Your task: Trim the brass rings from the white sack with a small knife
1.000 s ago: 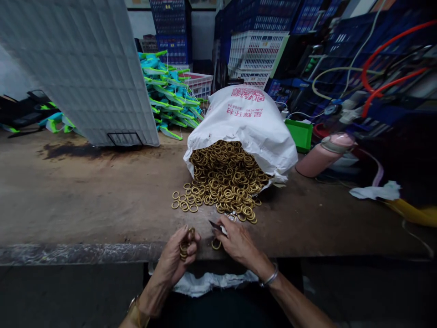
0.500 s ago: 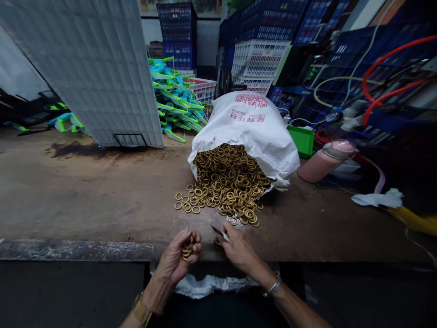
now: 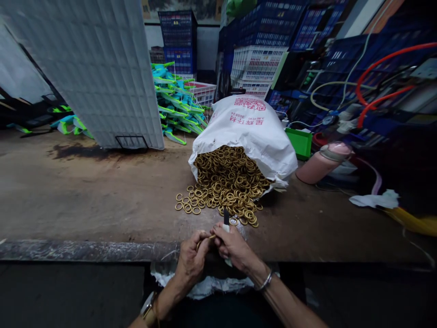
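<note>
Close together at the table's front edge, my left hand point(image 3: 191, 258) and my right hand point(image 3: 236, 248) meet over one gold ring point(image 3: 210, 237). The left fingers are closed on this ring, and the right fingertips touch its far side. My right hand also grips a small knife point(image 3: 226, 217) with a white handle, its dark blade pointing up and away from me. Just beyond, a heap of gold rings point(image 3: 227, 182) spills out of a white sack point(image 3: 246, 125) lying on its side. Whether other rings sit in my left palm is hidden.
The brown table point(image 3: 102, 200) has a worn front edge. A grey ribbed panel point(image 3: 116, 82) stands at left beside stacked green-and-blue pieces point(image 3: 177, 105). To the right are a green tray point(image 3: 298, 142), a pink bottle point(image 3: 322, 162) and red hoses point(image 3: 367, 68). Crates point(image 3: 259, 64) rise behind.
My left hand has turned and moved right, bringing a ring up against my right hand. The knife has swung from pointing left to pointing away from me.
</note>
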`<state>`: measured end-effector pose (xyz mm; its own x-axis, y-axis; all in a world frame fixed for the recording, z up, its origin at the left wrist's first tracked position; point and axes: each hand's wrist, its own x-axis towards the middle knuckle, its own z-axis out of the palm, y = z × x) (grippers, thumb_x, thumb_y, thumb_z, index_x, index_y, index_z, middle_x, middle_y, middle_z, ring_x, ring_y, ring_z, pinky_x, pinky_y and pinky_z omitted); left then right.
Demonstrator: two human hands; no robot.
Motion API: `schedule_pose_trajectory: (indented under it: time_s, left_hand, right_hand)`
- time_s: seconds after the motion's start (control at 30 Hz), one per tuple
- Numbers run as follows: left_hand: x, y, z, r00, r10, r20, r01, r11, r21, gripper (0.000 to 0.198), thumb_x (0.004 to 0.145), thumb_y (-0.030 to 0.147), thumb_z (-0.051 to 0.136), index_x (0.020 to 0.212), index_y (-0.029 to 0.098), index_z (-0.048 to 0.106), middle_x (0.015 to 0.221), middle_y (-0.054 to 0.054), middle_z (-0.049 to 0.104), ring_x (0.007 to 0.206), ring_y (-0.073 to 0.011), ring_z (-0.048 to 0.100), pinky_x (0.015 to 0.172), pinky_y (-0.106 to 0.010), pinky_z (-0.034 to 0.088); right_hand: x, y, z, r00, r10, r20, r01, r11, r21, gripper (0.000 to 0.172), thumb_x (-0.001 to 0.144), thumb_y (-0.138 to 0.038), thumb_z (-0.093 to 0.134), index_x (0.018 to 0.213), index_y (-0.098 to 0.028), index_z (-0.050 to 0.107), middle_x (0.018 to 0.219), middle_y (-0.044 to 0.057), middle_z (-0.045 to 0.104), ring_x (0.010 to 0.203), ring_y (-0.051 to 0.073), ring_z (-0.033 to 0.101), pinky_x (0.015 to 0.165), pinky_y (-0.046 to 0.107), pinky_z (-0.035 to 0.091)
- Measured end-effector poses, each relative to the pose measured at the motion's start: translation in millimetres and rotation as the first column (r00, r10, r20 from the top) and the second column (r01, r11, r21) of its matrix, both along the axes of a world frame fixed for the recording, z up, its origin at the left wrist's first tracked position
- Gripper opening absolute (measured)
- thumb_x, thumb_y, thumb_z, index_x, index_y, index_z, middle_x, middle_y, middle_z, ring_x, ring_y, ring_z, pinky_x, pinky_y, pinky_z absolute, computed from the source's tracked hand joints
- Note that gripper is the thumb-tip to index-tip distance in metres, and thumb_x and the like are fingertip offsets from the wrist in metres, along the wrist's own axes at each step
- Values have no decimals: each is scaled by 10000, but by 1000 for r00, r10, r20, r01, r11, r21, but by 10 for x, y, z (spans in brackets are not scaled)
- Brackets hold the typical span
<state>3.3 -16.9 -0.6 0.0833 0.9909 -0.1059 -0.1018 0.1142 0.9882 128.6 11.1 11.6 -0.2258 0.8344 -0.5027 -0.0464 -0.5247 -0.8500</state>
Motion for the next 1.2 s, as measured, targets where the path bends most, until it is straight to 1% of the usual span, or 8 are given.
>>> schedule_pose_trajectory:
  time_s: [0.13,0.27,0.5,0.6,0.67,0.77,0.9,1.2]
  left_hand:
    - [2,24,41,994,-10,112,33,979,-202,265,742,417,568,680,160,543,514,46,483,403,-52,365,413,-168,294]
    - [7,34,113,992,-60,110,93,943,-319,348,716,489,564,619,167,476,469,76,391,362,-34,293,361,-160,209]
    - [9,6,-24,966,-47,253,120,951,-283,316,739,471,559,696,179,444,530,82,403,370,-21,274,360,-148,188]
    - [4,1,-59,954,-33,299,123,950,-287,318,737,472,565,715,187,425,547,81,422,367,-17,268,356,-144,177]
    - [-1,13,-48,953,-15,303,107,951,-290,317,740,472,562,715,191,418,548,81,428,366,-16,268,354,-141,174]
    - [-9,47,-19,959,18,283,66,957,-282,333,732,487,564,699,189,418,533,80,428,371,-20,285,360,-138,195]
    - [-18,78,-10,970,50,237,23,956,-294,377,697,531,574,704,192,409,514,82,431,369,-26,307,364,-138,214]
    - [-17,95,38,984,79,157,-31,957,-289,391,682,542,574,665,188,410,503,78,435,376,-27,300,374,-146,219]
  right_hand:
    - [-11,-15,-12,985,-16,174,-13,986,165,235,713,-415,487,667,-188,445,472,-87,423,360,31,279,358,167,221]
    - [-17,2,-12,945,-29,326,-51,971,234,171,691,-330,520,628,-179,472,468,-73,433,439,60,364,435,180,301]
    - [30,59,-84,968,57,243,-124,956,267,209,755,-322,444,597,-185,450,464,-71,415,429,66,355,428,182,290]
    - [47,84,-93,946,54,318,-154,942,298,232,778,-303,403,582,-186,442,474,-60,410,450,74,372,448,184,302]
    - [58,77,-90,881,13,473,-202,914,351,224,786,-270,375,592,-186,450,504,-42,440,489,90,404,483,197,318]
    - [71,25,-97,720,9,694,-391,831,395,149,746,-165,377,674,-186,505,589,-11,531,562,115,464,542,216,330]
    - [76,-38,-122,533,74,843,-593,743,310,343,627,-39,383,874,-205,555,682,1,612,617,127,525,580,223,326]
    - [55,-13,-36,339,60,939,-679,706,200,361,644,-42,376,934,-182,538,696,29,624,623,159,550,552,259,288]
